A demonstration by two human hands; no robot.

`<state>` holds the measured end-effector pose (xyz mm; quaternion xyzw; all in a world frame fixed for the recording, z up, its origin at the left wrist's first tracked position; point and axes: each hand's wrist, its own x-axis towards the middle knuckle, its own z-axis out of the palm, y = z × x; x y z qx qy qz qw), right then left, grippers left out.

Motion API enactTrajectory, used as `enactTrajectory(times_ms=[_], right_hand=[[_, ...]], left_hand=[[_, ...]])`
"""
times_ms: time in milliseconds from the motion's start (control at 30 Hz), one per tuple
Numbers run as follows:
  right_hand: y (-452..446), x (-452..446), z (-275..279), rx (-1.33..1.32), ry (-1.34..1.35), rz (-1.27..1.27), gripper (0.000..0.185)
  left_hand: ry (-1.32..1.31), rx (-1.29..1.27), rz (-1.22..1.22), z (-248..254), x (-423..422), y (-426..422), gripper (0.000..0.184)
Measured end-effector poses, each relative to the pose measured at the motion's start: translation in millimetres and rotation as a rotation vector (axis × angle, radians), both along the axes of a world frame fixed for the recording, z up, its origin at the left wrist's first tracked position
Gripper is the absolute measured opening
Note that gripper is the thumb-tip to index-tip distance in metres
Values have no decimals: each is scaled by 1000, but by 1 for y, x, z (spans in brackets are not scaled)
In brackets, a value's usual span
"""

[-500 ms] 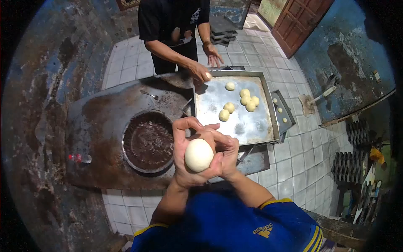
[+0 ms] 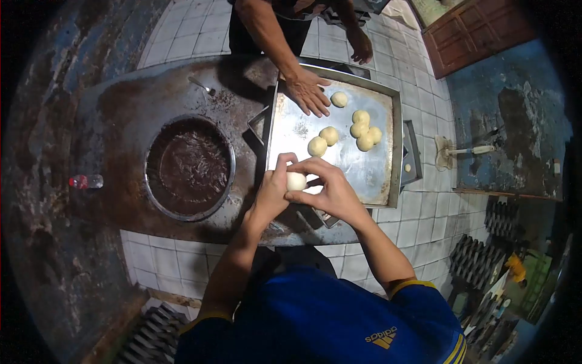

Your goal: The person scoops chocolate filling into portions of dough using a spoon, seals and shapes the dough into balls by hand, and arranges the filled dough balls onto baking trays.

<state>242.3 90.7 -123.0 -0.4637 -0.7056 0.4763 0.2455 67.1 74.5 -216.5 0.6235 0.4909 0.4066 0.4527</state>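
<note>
A smooth pale dough ball (image 2: 296, 181) is held between my two hands, just over the near edge of the metal tray (image 2: 339, 176). My left hand (image 2: 271, 193) cups it from the left, fingers curled. From the right, my right hand (image 2: 332, 193) closes on it with thumb and fingers. Farther in on the tray sit several dough balls: a pair (image 2: 317, 146), a cluster (image 2: 360, 130) and a single one (image 2: 339, 99). A co-worker's hand (image 2: 308, 92) is spread flat at the tray's far left; whatever may lie beneath it is hidden.
Left of the tray, a round bowl (image 2: 232, 176) of dark brown filling stands on the stained table (image 2: 109, 145). A fork-like utensil (image 2: 203, 85) and a red-capped bottle (image 2: 86, 181) lie there too. Another tray (image 2: 412, 155) shows beyond the right edge.
My hands have moved away from me, over the tray's near edge, with the dough ball. The co-worker's hand, earlier closed on a dough ball, is now spread flat over the tray. The view has shifted.
</note>
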Motion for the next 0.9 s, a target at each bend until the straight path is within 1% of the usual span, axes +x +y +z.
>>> enactTrajectory(times_ms=[33, 67, 100, 133, 167, 200, 233, 267, 333, 367, 400, 433, 467, 533, 567, 600, 667, 700, 733, 800, 833, 867, 900], right_hand=[[6, 3, -17, 22, -37, -2, 45], [11, 6, -34, 46, -70, -3, 45], [16, 7, -50, -106, 22, -31, 46], [23, 10, -67, -118, 18, -17, 46], [33, 15, -86, -74, -57, 24, 45], [40, 21, -108, -29, -129, 65, 45], [46, 26, -135, 94, -193, 159, 46], [49, 28, -143, 143, -319, 305, 50], [51, 20, -154, 229, -560, 531, 65], [49, 15, -160, 221, -557, 543, 65], [47, 11, -165, 428, -618, 595, 74], [44, 8, -171, 634, -673, 639, 84], [38, 8, -176, 620, -669, 646, 84], [37, 4, -185, 594, -709, 653, 96], [36, 3, -187, 546, -675, 611, 90], [41, 5, -182, 544, -676, 603, 90], [72, 15, -170, -115, -236, 574, 73], [86, 26, -171, -280, -26, 450, 59], [96, 33, -146, 90, -230, 418, 50], [115, 51, -122, 270, -540, 516, 48], [119, 63, -128, 263, -539, 507, 48], [122, 75, -138, 354, -665, 557, 46], [121, 82, -147, 450, -792, 606, 45]], left_hand=[[-10, -15, 16, -14, 3, 5, 59], [54, -62, -16, -27, 4, 9, 67], [122, -110, -48, -36, 2, 10, 76], [117, -122, -34, -30, -2, 7, 76], [157, -150, -25, -23, -9, 2, 89], [148, -237, -40, -15, -21, -1, 104], [141, -323, -53, -7, -32, -5, 120], [126, -341, -12, -9, -45, -13, 119], [109, -408, 42, -9, -70, -30, 116], [107, -458, 57, -8, -83, -38, 115], [146, -274, 90, -16, -96, -50, 112], [164, -190, 103, -16, -96, -58, 110], [184, -107, 118, -15, -97, -66, 109], [154, -209, 194, -2, -94, -68, 102], [155, -209, 194, -2, -89, -69, 102], [119, -204, 203, -4, -81, -70, 99], [81, -183, 208, -7, -66, -65, 97], [21, -207, 215, -8, -59, -64, 94], [-39, -231, 223, -7, -52, -62, 92], [-59, -245, 226, 0, -45, -58, 89], [-69, -233, 226, -2, -43, -57, 87], [-79, -218, 224, -3, -42, -56, 85], [-94, -262, 204, -2, -43, -55, 83]])
